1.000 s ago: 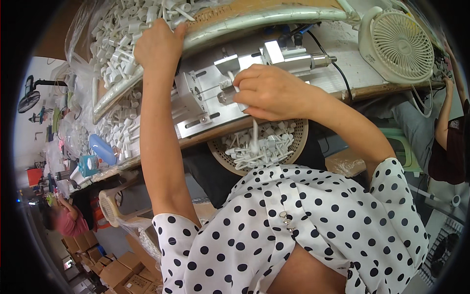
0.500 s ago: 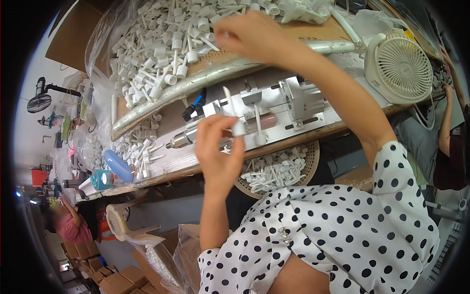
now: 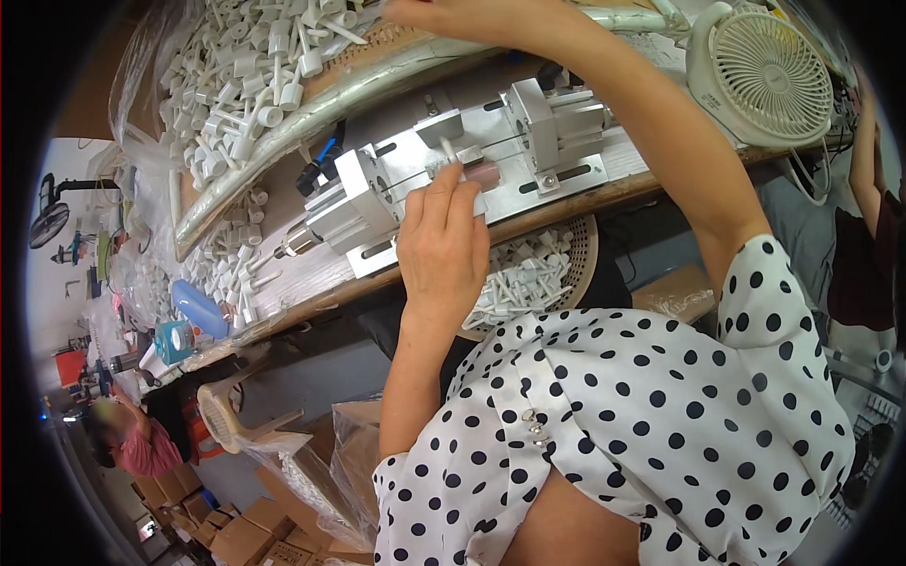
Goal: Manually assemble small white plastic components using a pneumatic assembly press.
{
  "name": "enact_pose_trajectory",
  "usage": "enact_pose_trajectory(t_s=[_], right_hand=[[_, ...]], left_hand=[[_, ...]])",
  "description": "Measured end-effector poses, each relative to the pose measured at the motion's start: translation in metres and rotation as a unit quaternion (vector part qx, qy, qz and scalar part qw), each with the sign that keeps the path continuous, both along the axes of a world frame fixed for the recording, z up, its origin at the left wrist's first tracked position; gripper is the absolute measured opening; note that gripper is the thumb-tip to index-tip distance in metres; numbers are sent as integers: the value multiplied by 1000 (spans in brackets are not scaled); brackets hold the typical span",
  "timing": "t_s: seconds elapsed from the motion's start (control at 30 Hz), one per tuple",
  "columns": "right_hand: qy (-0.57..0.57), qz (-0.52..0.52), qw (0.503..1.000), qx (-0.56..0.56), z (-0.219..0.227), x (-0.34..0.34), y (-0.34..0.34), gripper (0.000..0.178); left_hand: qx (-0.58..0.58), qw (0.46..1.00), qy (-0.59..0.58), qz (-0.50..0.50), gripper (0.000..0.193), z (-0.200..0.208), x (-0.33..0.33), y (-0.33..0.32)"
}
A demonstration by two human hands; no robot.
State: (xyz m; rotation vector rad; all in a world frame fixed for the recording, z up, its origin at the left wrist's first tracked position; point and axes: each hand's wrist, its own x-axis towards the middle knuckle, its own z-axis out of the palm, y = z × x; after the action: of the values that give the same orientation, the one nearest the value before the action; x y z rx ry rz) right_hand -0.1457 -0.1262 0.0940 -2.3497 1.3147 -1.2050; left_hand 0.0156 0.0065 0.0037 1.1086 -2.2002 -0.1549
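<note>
My left hand is over the middle of a metal clamping fixture, its fingers closed on a white plastic part. The part's thin stem sticks out beyond the fingertips, and the rest is hidden under the hand. A pinkish cylinder lies beside the fingertips. My right hand is at the top edge, over the far side of the bench by a heap of white stemmed plastic parts. The frame cuts it off, so its fingers barely show.
A padded rail borders the heap. Below the bench edge, a round basket holds more white parts. A white fan stands at the right, a blue bottle-like object at the left. Another person sits at far left.
My left hand has moved up and away from me, bringing the white part into the fixture. My right hand has gone farther up and left, partly out of frame. The view has shifted.
</note>
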Motion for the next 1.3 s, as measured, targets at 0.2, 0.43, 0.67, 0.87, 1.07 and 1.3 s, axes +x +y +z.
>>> enact_pose_trajectory(t_s=[0.2, 0.43, 0.67, 0.87, 1.07, 1.3], right_hand=[[-61, 85, 992, -73, -7, -39, 53, 19], [-64, 66, 994, -62, -30, -48, 95, 21], [3, 192, 978, -82, -52, -25, 112, 20], [138, 215, 952, -167, -76, 2, 93, 11], [186, 195, 953, -140, -69, 8, 96, 7], [28, 129, 990, -48, -34, 2, 31, 20]], left_hand=[[4, 999, -50, -2, 31, 12, -2, -2], [6, 996, -94, -4, 34, 15, 5, 0], [-46, 994, 78, 59, 20, 75, 21, -100], [-174, 956, -160, 175, 18, 63, 48, -189], [-146, 978, -27, 144, 18, 73, 48, -159], [38, 967, 240, 73, 15, 57, 33, -55]])
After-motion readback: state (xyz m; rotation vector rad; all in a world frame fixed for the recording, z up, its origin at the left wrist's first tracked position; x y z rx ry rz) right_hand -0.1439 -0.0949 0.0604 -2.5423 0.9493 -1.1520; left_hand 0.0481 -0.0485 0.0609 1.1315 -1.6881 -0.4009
